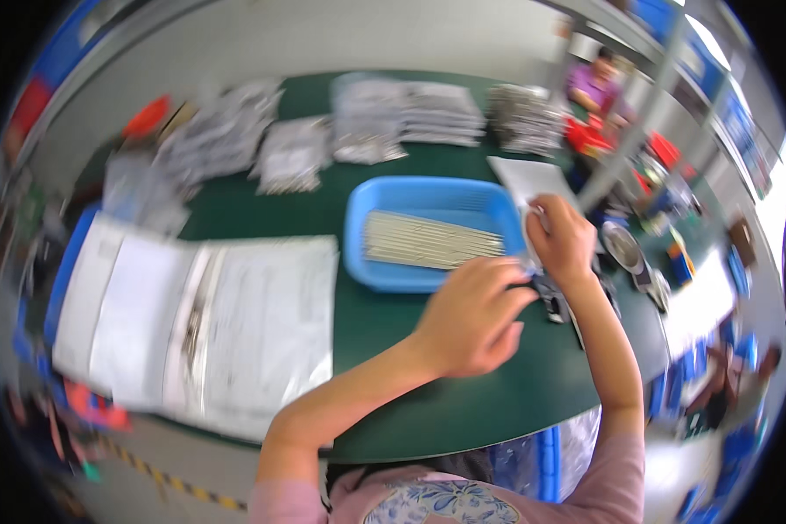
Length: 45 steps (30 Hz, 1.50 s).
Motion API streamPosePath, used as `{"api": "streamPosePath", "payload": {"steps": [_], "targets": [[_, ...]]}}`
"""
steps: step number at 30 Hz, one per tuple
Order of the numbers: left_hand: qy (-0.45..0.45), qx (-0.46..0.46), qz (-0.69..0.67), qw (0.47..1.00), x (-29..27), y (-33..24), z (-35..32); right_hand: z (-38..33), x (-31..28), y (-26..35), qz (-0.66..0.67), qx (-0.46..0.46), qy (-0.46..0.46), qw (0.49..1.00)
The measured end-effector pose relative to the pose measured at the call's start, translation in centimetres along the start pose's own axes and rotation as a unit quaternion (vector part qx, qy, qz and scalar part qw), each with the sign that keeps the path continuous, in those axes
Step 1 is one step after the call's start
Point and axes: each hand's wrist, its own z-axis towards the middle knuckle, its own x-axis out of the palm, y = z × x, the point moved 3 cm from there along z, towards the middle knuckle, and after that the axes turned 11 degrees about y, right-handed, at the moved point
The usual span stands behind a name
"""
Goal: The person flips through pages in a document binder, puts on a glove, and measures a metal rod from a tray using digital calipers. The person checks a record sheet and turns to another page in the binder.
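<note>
Head view: left hand (pixel 470 325) half-curled, right hand (pixel 564 240) bunched; I cannot tell what either holds. Slender pale rods (pixel 430 241) look light, stiff, best gripped mid-length.

On the green table (pixel 380 358), a blue basket (pixel 393 282) held pale, slender rods (pixel 428 242) lying side by side. The left hand (pixel 476 319), fingers bent, hovered over its near right corner; the right hand (pixel 563 240) was curled at its right side, beside something whitish, too blurred to tell. An open binder (pixel 271 323) lay to the left. Bagged stacks (pixel 441 113) lined the far side, and a person in purple (pixel 596 86) sat far right.
</note>
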Motion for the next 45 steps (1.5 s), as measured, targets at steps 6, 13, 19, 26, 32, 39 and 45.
{"api": "streamPosePath", "payload": {"steps": [6,13,19,26,32,39,45], "targets": [[-0.199,-0.147,-0.057,0.967,-1.5,2.9,-1.2,0.9,2.7,7.2,0.008,-0.092,0.046,0.995],[-0.190,-0.278,-0.007,0.942,-3.1,5.8,-3.2,-0.4,4.3,8.8,0.164,0.061,0.012,0.985],[-0.267,-0.257,0.034,0.928,-4.2,6.3,-3.0,-0.4,5.9,9.1,0.111,0.083,0.066,0.988],[-0.248,-0.253,0.149,0.923,-4.6,6.2,-3.4,-0.6,5.5,5.2,0.384,0.195,0.118,0.895],[-0.219,-0.020,0.012,0.976,-2.4,2.2,-1.9,-1.2,5.8,5.5,0.410,0.065,0.056,0.908],[-0.099,-0.290,-0.158,0.939,0.1,4.7,-2.4,-1.0,4.1,8.3,0.192,0.081,0.044,0.977],[-0.104,-0.303,-0.487,0.813,-1.3,8.7,-2.7,-1.6,4.5,11.9,0.131,-0.003,0.027,0.991]]}}
